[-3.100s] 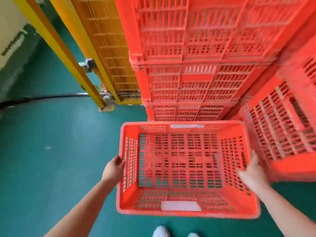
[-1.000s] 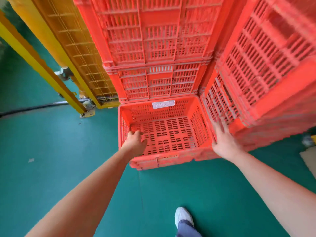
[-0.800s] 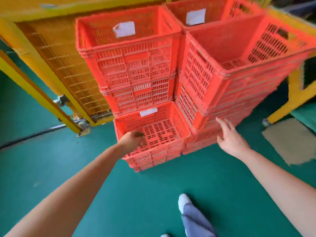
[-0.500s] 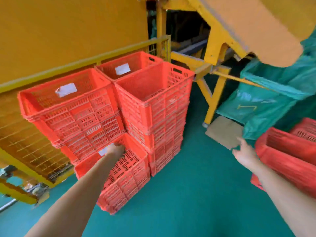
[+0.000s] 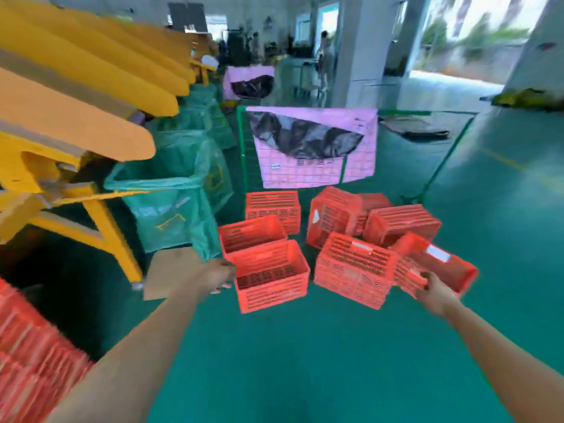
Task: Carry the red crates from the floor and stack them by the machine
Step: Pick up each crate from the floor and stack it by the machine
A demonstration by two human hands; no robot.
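Several red crates lie scattered on the green floor ahead. The nearest upright one [image 5: 270,274] sits just right of my left hand [image 5: 213,277], which is stretched out, empty, fingers loosely curled. A crate on its side [image 5: 355,274] lies in the middle. A tilted crate with a white label [image 5: 436,267] lies at the right, just beyond my right hand [image 5: 435,296], which holds nothing. The stacked crates [image 5: 33,370] show as a red blur at the lower left, beside the yellow machine [image 5: 61,141].
Green bulk bags [image 5: 174,203] stand under the machine's chutes, with a cardboard sheet [image 5: 171,271] on the floor. A green wire cage with a pink liner [image 5: 314,148] stands behind the crates. A person stands far back near the pillars.
I have turned right, away from the stack by the machine. My left hand has come off the placed crate, and both hands now reach toward the loose crates on the floor.
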